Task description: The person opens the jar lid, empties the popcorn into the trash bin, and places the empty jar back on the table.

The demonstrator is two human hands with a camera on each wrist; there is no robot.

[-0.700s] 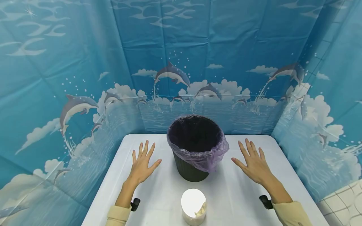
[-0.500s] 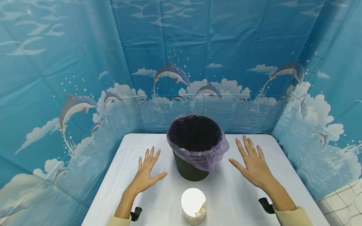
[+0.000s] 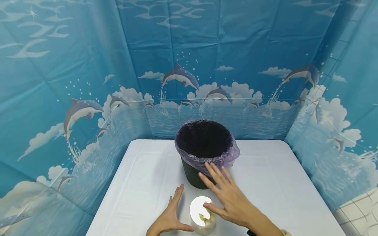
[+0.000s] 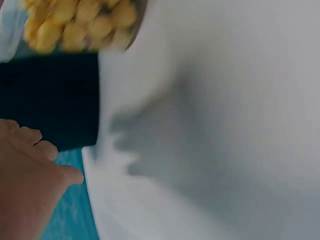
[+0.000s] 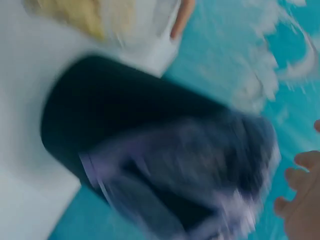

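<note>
A round see-through jar point(image 3: 197, 209) with a bright white top stands near the table's front. Yellow popcorn-like pieces point(image 4: 80, 25) show through its side in the left wrist view. My left hand point(image 3: 169, 219) is just left of the jar, thumb and fingers spread apart, the thumb tip right at its side. From the right, my right hand point(image 3: 231, 200) reaches over with spread fingers; its thumb overlaps the jar's top in the head view. Behind the jar is a dark bin point(image 3: 191, 172) lined with a purple plastic bag point(image 3: 228, 157), partly covered by the right fingers.
A white cloth covers the table point(image 3: 141, 170). Blue dolphin-print curtains point(image 3: 242, 52) enclose it at the back and on both sides. Pale tiles point(image 3: 357, 213) show at the lower right.
Both hands have come inward and toward me from either side of the bin to the jar. The bin and jar stay in place.
</note>
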